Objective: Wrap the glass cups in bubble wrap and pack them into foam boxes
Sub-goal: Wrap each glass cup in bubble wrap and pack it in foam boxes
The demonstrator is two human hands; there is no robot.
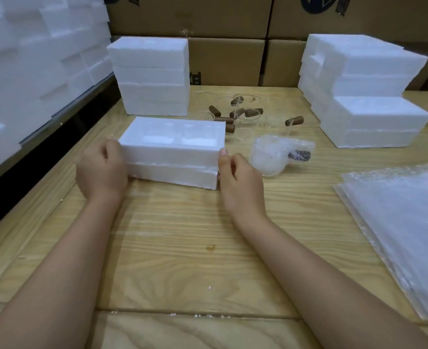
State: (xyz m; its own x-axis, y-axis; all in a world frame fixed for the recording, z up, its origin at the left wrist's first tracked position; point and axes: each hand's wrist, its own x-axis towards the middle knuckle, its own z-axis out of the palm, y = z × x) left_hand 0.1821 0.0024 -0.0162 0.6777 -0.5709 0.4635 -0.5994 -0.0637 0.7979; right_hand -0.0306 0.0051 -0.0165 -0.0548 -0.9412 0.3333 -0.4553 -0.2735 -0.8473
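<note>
A white foam box (pixel 172 157) lies on the wooden table (pixel 182 248), two halves stacked, the upper half showing two hollow compartments on top. My left hand (pixel 102 170) grips its left end with curled fingers. My right hand (pixel 238 180) holds its right end, thumb up against the corner. Just right of the box lies a glass cup wrapped in bubble wrap (pixel 275 154), its brown handle poking out. Behind the box stand several bare glass cups (pixel 243 114) with brown wooden handles.
Stacks of foam boxes stand at the back left (pixel 155 76) and back right (pixel 364 91). A pile of bubble wrap sheets (pixel 404 230) lies at the right edge. Cardboard cartons (pixel 228 61) line the back, and more foam pieces (pixel 36 59) fill the left wall.
</note>
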